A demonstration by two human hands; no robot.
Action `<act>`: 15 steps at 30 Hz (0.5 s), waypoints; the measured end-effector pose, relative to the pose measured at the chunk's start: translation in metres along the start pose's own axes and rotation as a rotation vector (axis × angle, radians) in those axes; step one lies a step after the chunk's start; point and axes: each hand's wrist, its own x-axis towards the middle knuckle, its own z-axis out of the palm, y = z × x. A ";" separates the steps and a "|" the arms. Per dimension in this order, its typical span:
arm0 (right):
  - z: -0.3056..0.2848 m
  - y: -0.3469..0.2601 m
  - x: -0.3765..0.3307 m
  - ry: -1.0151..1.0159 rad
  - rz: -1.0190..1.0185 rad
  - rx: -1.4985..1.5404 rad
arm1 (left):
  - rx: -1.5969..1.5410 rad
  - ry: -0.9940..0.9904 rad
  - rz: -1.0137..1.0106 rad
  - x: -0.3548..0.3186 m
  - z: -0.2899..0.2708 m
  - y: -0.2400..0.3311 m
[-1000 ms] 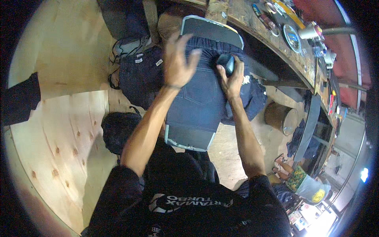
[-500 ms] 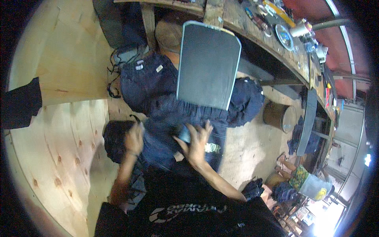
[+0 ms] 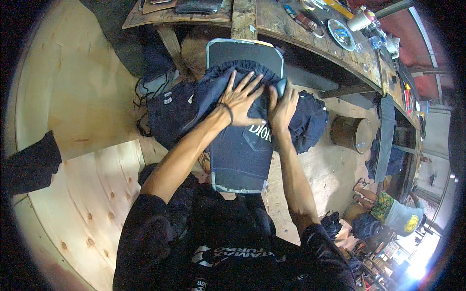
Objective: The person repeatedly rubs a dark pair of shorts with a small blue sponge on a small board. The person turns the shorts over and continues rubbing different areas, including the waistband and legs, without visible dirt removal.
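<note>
A pair of dark navy shorts with an elastic waistband and pale lettering is pulled over a long dark board with a light rim. The board's two ends stick out beyond the cloth. Flat on the shorts, just below the waistband, lies my left hand, fingers spread. My right hand is at the right edge of the shorts, closed around a small rounded blue-grey object. Its kind cannot be made out, since the fingers cover part of it.
Dark garments are heaped left of the board, with more dark cloth on the right. A worn wooden bench carries tools and a plate. A round stool stands right; another person is farther off.
The shorts have gone from lying below the board to being drawn over it. Both hands have moved up onto them, and the left one now lies flat.
</note>
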 end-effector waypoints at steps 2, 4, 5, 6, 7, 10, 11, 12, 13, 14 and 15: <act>-0.003 -0.006 0.003 0.166 0.069 0.010 | -0.011 -0.037 0.014 0.021 0.009 -0.015; -0.023 -0.035 -0.018 0.162 0.127 0.135 | -0.072 0.097 0.105 0.038 0.010 -0.017; -0.036 -0.056 -0.041 0.078 0.190 0.249 | 0.188 0.068 0.172 0.046 0.009 -0.018; -0.043 -0.071 -0.070 -0.198 0.196 0.243 | 0.065 0.040 0.167 0.050 0.007 -0.014; -0.044 -0.083 -0.092 -0.456 0.182 0.237 | -0.040 0.156 0.195 0.059 0.006 -0.016; -0.042 -0.108 -0.104 -0.537 0.044 0.094 | -0.017 -0.105 0.115 0.072 0.007 -0.019; -0.037 -0.109 -0.096 -0.395 0.001 0.053 | -0.030 -0.094 0.105 0.076 0.008 -0.021; -0.030 -0.110 -0.086 -0.367 -0.005 0.047 | -0.014 -0.117 0.104 0.077 0.011 -0.023; -0.023 -0.108 -0.080 -0.314 0.001 0.027 | -0.040 -0.100 0.102 0.077 0.013 -0.023; -0.019 -0.109 -0.087 -0.348 -0.002 -0.074 | -0.017 -0.127 0.091 0.077 0.015 -0.025; -0.017 -0.109 -0.095 -0.441 -0.067 -0.039 | -0.031 -0.080 0.094 0.075 0.016 -0.023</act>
